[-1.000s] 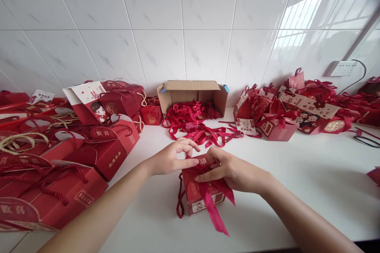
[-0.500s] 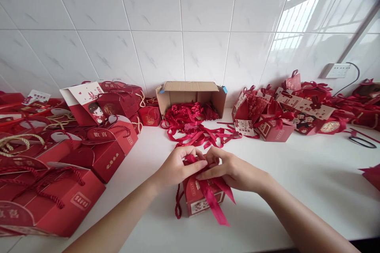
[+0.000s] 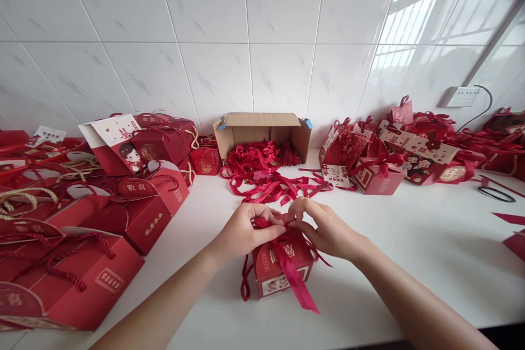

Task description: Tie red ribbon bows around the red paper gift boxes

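Red boxes (image 3: 102, 279) are packed together on the left side of the frame, with a white and red box (image 3: 109, 128), a little cartoon person on it, behind them. Next is the left hand (image 3: 248, 231), just left of the middle. Its thumb and fingers pinch a shiny ribbon (image 3: 293, 274) on top of a small red box (image 3: 268, 258). That small red box sits on the white table (image 3: 205, 306), low in the middle of the frame, with a dark red cord (image 3: 245, 291) at its left side and one long ribbon end hanging over its front. Above it, a brown cardboard box (image 3: 262, 119) stands close to the tiled wall (image 3: 213, 0), and a messy heap of ribbons (image 3: 260, 154) spills out. The right hand (image 3: 328, 228) is on the other side of the small red box. Its thumb and bent pointer finger are close together, but I cannot tell if they hold the ribbon. Farther right, other red boxes (image 3: 381, 183) with bows (image 3: 383, 164) stand in a bunch, and a black ring (image 3: 488, 196) lies near the right edge, lower than a white socket (image 3: 459, 97).
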{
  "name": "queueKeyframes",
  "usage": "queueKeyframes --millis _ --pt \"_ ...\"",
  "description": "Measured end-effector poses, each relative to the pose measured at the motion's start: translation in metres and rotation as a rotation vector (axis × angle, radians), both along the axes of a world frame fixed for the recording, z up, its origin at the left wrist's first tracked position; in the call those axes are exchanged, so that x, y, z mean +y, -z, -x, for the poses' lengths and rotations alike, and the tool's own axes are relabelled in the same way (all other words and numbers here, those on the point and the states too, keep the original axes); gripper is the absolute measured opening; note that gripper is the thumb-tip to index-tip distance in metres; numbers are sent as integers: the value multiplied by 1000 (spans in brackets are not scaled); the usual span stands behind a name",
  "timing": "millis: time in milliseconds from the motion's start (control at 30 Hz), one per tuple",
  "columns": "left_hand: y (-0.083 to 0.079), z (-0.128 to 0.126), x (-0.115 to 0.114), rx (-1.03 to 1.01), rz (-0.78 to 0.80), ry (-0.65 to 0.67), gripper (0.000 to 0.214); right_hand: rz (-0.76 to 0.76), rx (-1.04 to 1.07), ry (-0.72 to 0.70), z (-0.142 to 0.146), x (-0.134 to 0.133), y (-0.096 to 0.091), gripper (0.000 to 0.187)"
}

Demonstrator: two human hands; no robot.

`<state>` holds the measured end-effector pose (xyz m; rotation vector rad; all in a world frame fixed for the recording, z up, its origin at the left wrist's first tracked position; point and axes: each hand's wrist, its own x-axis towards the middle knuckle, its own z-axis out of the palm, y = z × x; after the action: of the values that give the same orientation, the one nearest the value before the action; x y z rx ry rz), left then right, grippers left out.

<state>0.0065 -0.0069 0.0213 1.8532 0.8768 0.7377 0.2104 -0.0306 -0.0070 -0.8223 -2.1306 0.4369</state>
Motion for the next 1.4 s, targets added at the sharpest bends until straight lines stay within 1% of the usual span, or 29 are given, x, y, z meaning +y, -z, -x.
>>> queueKeyframes --millis 100,267,433,500,600,700,767,833,867,933,1000,1067,1200,1267,1400 --pt "0 -1 0 -16 35 3 35 -12 12 19 -1 2 1 19" --pt "2 0 1 -45 84 22 40 -50 30 58 -9 5 -1 22" --pt "6 3 3 -71 98 56 46 -54 57 45 -12 7 -4 24" --pt "5 4 3 -62 103 69 43 -34 58 38 -11 7 -5 24" --pt "1 8 2 2 81 80 31 7 84 17 -11 6 -5 18" --pt "-2 12 3 14 98 130 34 78 154 -28 -13 4 -6 7" --pt "-3 13 2 -18 139 150 30 161 175 -56 -15 3 -8 13" --pt "-3 13 1 -45 165 138 22 236 140 -59 -17 3 -11 22" --pt "-2 13 1 -51 163 123 20 253 105 -50 -18 4 -12 22" --pt "-2 11 -1 -48 133 92 19 238 33 -21 -17 5 -13 15" --pt "0 8 -3 -41 97 61 20 200 0 5 -15 5 -13 21" --pt "4 5 -3 -36 72 29 23 188 15 19 -13 5 -12 25" --pt "9 1 -2 -70 30 13 29 196 91 19 -11 3 -12 23" --pt "10 -1 -2 -90 20 23 32 194 108 1 -11 2 -12 23" --pt "9 -2 -2 -94 33 18 31 214 109 -44 -13 3 -13 23"
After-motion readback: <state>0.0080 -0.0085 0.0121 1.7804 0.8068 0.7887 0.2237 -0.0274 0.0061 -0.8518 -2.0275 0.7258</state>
